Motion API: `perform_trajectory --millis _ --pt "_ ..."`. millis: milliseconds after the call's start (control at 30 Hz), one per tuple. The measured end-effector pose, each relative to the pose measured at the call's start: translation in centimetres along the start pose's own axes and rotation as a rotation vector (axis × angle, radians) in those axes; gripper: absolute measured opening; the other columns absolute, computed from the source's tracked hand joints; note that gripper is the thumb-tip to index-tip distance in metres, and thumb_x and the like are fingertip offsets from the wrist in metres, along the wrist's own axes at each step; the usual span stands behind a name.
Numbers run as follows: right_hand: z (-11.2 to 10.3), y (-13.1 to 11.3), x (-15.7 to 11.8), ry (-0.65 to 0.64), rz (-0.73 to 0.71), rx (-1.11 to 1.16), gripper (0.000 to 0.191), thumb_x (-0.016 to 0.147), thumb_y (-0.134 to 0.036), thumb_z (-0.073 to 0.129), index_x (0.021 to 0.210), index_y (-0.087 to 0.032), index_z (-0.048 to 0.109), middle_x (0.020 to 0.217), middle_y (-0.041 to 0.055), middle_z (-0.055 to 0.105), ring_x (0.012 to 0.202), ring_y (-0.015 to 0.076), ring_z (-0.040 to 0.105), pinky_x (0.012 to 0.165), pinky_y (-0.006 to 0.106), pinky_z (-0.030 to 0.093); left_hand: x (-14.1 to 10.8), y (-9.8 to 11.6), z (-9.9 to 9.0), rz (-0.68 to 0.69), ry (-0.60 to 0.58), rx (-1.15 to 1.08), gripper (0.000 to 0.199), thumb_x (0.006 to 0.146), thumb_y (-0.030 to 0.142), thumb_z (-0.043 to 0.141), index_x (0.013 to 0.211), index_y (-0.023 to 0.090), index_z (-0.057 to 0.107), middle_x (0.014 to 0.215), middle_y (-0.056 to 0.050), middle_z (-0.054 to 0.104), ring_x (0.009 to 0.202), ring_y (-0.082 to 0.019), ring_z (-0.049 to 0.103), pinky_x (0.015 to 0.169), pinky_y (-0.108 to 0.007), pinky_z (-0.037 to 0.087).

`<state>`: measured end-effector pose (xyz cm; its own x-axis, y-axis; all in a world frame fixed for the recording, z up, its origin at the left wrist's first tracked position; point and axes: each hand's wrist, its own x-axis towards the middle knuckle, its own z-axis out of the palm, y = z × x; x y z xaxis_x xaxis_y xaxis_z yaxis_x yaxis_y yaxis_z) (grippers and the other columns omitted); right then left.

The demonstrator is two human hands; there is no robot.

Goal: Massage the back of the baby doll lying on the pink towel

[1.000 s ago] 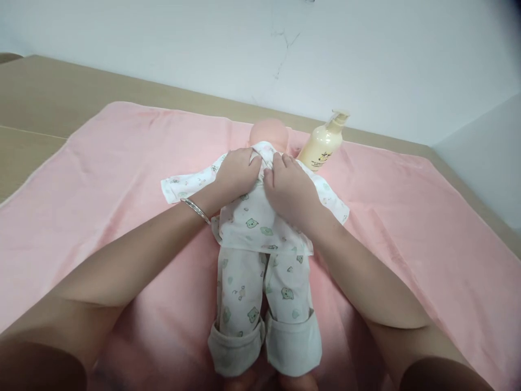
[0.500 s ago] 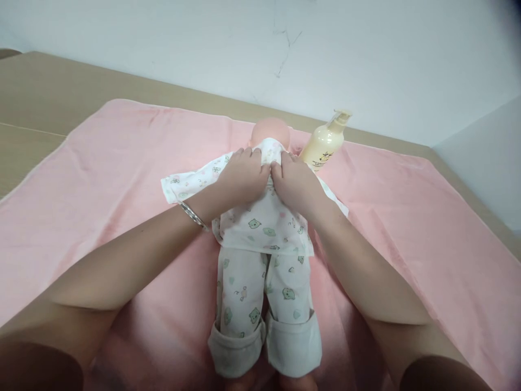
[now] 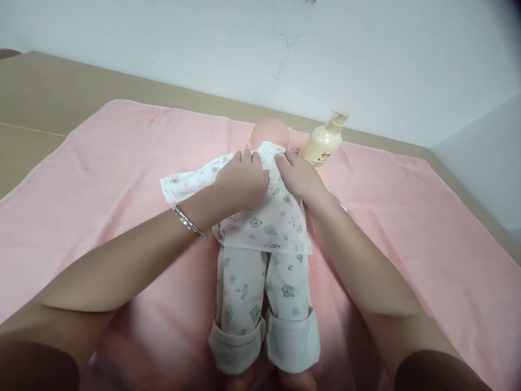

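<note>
A baby doll (image 3: 270, 132) lies lengthwise before me, its smooth head at the far end and its face not showing. It wears a white printed top (image 3: 264, 225) and matching trousers (image 3: 243, 288) with turned-up cuffs. My left hand (image 3: 243, 176) rests flat on the upper left of the top, fingers stretched toward the head. Over the right shoulder of the top lies my right hand (image 3: 300, 172), its thumb toward the middle and its fingers partly hidden. Both hands are open, with a strip of wrinkled cloth between them.
A pale yellow pump bottle (image 3: 323, 142) stands just beyond my right hand, beside the doll's head. Under the doll spreads a pink blanket (image 3: 114, 217) on a wooden table (image 3: 52, 81). A white wall (image 3: 195, 49) rises behind the table.
My hands have moved apart: the right one slid a little outward to the right, the left slightly left. More of the top's middle shows between them. The doll stays in place.
</note>
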<state>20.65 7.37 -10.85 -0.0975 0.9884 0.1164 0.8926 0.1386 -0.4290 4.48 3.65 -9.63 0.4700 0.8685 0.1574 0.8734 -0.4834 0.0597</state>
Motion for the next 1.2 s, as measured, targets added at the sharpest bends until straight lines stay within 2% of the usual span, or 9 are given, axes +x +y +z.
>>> perform_trajectory --millis 133,267,367,467,600,767,933,1067,1200 --pt "0.1 -1.5 -1.7 0.025 -0.044 -0.159 0.055 0.106 -0.035 0.024 0.131 -0.002 0.060 0.137 0.0268 0.060 0.133 0.0415 0.053 0.115 0.060 0.042 0.6 -1.3 0.3 0.051 -0.024 -0.020 0.042 0.096 0.015 0.028 0.102 0.006 0.068 0.112 -0.022 0.067 0.112 -0.031 0.062 0.102 -0.047 0.048" --pt "0.9 -4.0 -5.5 0.061 -0.128 -0.280 0.060 0.107 -0.030 0.029 0.155 0.004 0.038 0.158 0.0299 0.037 0.151 0.0433 0.034 0.123 0.061 0.035 2.3 -3.2 1.8 -0.193 0.062 -0.403 0.047 0.102 0.037 0.027 0.110 0.012 0.066 0.111 -0.014 0.072 0.100 -0.024 0.066 0.090 -0.039 0.051" --pt "1.6 -4.8 -6.8 0.091 -0.193 -0.320 0.062 0.106 -0.030 0.034 0.159 0.001 0.033 0.163 0.0280 0.029 0.154 0.0441 0.027 0.126 0.062 0.028 3.0 -3.6 2.3 -0.314 0.099 -0.516 0.052 0.102 0.044 0.026 0.112 0.013 0.067 0.113 -0.013 0.073 0.100 -0.025 0.066 0.088 -0.038 0.052" --pt "1.7 -3.9 -5.1 0.084 -0.171 -0.214 0.057 0.103 -0.026 0.031 0.153 -0.001 0.041 0.161 0.0251 0.035 0.155 0.0399 0.028 0.127 0.061 0.029 2.5 -2.4 1.9 -0.300 0.099 -0.393 0.051 0.102 0.034 0.024 0.114 0.009 0.067 0.118 -0.016 0.072 0.109 -0.026 0.066 0.096 -0.040 0.052" --pt "1.0 -1.5 -1.3 0.053 -0.040 -0.053 0.049 0.101 -0.032 0.026 0.125 -0.006 0.059 0.136 0.0256 0.059 0.132 0.0412 0.053 0.113 0.061 0.043 0.1 1.0 0.4 -0.257 0.021 -0.099 0.045 0.097 0.015 0.030 0.126 0.001 0.061 0.127 -0.024 0.066 0.122 -0.033 0.062 0.102 -0.044 0.051" --pt "0.5 -0.6 -0.5 0.038 -0.026 -0.056 0.053 0.101 -0.041 0.026 0.120 -0.006 0.061 0.130 0.0266 0.062 0.124 0.0426 0.057 0.109 0.061 0.045 -2.1 3.6 -1.1 -0.178 -0.024 -0.001 0.055 0.093 0.009 0.035 0.146 -0.005 0.046 0.145 -0.030 0.055 0.137 -0.036 0.054 0.109 -0.044 0.048" --pt "0.9 -3.4 -4.3 0.062 -0.037 -0.196 0.061 0.103 -0.034 0.025 0.148 0.003 0.046 0.154 0.0285 0.044 0.148 0.0443 0.038 0.119 0.063 0.037 -0.1 0.7 -1.1 -0.035 -0.085 -0.016 0.042 0.093 0.010 0.033 0.111 0.004 0.070 0.122 -0.022 0.068 0.125 -0.032 0.060 0.109 -0.043 0.048" --pt "1.2 -5.6 -7.5 0.083 -0.112 -0.351 0.062 0.104 -0.029 0.032 0.157 0.002 0.036 0.163 0.0273 0.031 0.152 0.0467 0.032 0.120 0.063 0.038 1.6 -1.9 -0.4 -0.297 -0.087 -0.289 0.047 0.100 0.026 0.026 0.111 0.011 0.069 0.116 -0.016 0.072 0.107 -0.025 0.067 0.096 -0.039 0.053" --pt "0.8 -4.5 -6.0 0.031 -0.142 -0.282 0.060 0.108 -0.034 0.030 0.157 -0.002 0.040 0.164 0.0219 0.034 0.154 0.0398 0.031 0.126 0.057 0.033 2.0 -2.9 -0.7 -0.359 -0.069 -0.440 0.050 0.100 0.038 0.027 0.108 0.014 0.070 0.119 -0.015 0.073 0.107 -0.027 0.067 0.097 -0.043 0.053"
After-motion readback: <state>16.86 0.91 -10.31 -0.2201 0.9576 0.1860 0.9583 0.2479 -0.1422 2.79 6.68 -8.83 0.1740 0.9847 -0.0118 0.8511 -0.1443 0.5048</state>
